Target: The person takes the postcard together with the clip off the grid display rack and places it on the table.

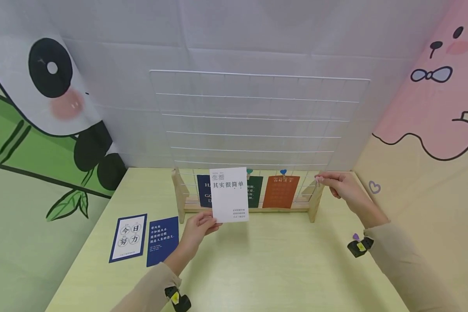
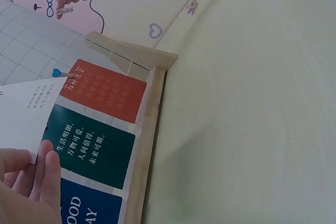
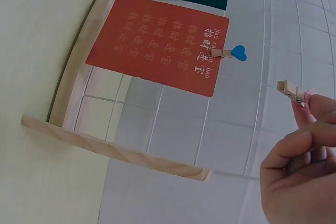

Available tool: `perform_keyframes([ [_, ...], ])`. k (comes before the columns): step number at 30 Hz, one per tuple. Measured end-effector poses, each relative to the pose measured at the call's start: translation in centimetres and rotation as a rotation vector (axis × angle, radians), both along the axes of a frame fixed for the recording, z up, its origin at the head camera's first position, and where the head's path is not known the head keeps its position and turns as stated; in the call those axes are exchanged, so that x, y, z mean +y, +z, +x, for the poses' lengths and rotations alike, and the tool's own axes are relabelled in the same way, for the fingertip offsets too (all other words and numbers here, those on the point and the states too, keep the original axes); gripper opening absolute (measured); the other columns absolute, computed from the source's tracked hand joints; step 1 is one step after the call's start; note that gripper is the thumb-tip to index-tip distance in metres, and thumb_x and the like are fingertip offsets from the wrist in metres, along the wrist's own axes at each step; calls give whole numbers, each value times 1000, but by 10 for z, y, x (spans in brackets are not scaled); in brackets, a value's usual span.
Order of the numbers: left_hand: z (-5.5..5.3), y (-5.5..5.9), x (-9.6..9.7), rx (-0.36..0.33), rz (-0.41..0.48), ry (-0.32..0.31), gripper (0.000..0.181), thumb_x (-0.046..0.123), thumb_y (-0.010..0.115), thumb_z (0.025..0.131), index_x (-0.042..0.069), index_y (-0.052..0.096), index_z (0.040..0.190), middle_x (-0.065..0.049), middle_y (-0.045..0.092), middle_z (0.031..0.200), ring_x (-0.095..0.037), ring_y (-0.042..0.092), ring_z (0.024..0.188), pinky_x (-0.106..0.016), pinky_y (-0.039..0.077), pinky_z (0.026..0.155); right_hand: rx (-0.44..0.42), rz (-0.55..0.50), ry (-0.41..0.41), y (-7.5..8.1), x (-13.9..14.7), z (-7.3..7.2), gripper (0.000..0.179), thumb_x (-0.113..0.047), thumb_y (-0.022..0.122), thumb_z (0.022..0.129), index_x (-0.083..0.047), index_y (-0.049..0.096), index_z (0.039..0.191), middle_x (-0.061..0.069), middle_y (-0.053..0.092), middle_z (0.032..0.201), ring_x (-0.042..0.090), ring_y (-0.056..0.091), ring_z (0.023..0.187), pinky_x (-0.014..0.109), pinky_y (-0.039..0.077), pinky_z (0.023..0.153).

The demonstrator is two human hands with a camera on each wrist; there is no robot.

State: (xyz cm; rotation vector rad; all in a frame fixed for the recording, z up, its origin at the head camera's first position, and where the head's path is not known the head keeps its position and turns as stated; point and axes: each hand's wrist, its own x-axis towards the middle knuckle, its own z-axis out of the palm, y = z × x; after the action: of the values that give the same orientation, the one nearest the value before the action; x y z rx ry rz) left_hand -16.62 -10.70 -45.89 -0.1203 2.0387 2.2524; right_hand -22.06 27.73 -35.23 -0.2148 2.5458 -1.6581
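Plainly, the left hand pinched a white rectangular paper card by its lower left corner, long axis nearly upright, print right way up, before a white wire rack near the pale yellow table's far edge. By the far right corner, the right hand pinched a pink-hearted wooden clothespin, its bare end seemingly pointing away from that hand.
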Motion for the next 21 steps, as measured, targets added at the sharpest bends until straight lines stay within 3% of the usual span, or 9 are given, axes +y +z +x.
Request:
perform_keyframes([
  [5, 5, -5, -3, 3, 6, 7, 22, -4, 51, 86, -12, 51, 107, -20, 61, 93, -25, 62, 82, -30, 50, 72, -19, -8, 11, -7, 3, 3, 33, -21, 57, 87, 4, 58, 109, -6, 48, 68, 6, 30, 46, 24, 26, 43],
  [11, 11, -13, -11, -28, -17, 9, 22, -1, 51, 87, -10, 51, 107, -20, 61, 93, -28, 61, 85, -31, 49, 73, -32, 11, 18, -18, 9, 6, 39, -23, 57, 87, 9, 55, 110, -4, 38, 56, 7, 30, 46, 26, 27, 43],
  [21, 21, -31, -23, -82, -37, 35, 25, 2, 51, 88, -11, 49, 109, -19, 61, 94, -31, 59, 87, -32, 49, 74, -54, 32, 19, -32, 18, 8, 43, -25, 56, 87, 9, 53, 112, -4, 36, 54, 7, 30, 46, 26, 28, 44],
])
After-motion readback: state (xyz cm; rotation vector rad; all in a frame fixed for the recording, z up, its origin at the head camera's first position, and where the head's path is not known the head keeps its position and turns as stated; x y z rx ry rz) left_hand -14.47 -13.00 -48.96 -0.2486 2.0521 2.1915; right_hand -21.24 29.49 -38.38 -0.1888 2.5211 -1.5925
